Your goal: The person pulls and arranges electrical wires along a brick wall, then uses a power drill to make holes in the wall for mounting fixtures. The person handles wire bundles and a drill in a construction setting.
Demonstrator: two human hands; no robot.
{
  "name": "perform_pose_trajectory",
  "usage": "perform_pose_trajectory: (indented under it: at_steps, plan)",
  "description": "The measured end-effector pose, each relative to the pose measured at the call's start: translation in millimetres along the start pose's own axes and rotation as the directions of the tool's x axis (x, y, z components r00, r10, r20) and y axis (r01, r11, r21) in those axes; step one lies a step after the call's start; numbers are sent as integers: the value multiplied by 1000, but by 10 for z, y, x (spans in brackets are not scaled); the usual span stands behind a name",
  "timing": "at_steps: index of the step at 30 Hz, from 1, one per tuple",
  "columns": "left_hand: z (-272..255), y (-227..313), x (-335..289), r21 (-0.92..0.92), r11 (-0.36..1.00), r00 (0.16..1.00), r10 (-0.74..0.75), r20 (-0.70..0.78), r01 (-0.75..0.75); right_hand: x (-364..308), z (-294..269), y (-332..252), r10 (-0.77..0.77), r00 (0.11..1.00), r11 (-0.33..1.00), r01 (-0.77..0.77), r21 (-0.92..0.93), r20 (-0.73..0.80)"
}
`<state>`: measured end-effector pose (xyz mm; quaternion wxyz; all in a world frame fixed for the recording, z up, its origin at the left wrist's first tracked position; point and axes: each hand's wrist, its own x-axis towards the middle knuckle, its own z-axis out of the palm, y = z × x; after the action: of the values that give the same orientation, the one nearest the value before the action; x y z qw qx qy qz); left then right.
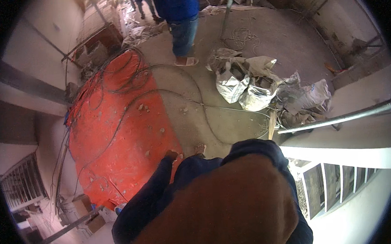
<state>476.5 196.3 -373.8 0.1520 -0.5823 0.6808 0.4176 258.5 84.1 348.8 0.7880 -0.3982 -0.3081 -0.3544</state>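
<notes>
My left hand (172, 155) hangs low at the end of a dark blue sleeve, in front of the edge of a red sheet (130, 120). It is small and dim, so its fingers cannot be made out, nor whether it touches the sheet. Dark cables (135, 95) lie in loops across the sheet and run onto the floor. My right sleeve (255, 147) is bent close to my body, and the right hand is out of sight. One of my feet (199, 149) shows just beyond my clothing.
Several filled, dusty sacks (257, 95) stand on the floor to the right. A person in blue (185, 33) stands ahead. A metal pole (335, 119) crosses at the right, above a white railing (324, 186). Small rubble (143, 107) dots the sheet.
</notes>
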Motion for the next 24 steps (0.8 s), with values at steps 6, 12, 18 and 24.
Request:
perform_pose_trajectory:
  at_steps: [6,12,18,24]
  plan:
    - [-89,59,122,-85,996,999,-20,-40,16,-81,-166,-182,129,991,986,-133,-97,-46]
    - [-228,160,262,-164,986,998,-30,-62,19,-1228,-875,-179,266,785,694,-559,-455,-559]
    - [-392,242,400,-325,945,996,-3,84,30,-5152,-1510,175,-387,111,31,-991,-133,-915]
    - [-742,649,676,-373,917,961,-34,273,139,-8562,307,777,-314,-915,924,-356,139,-254]
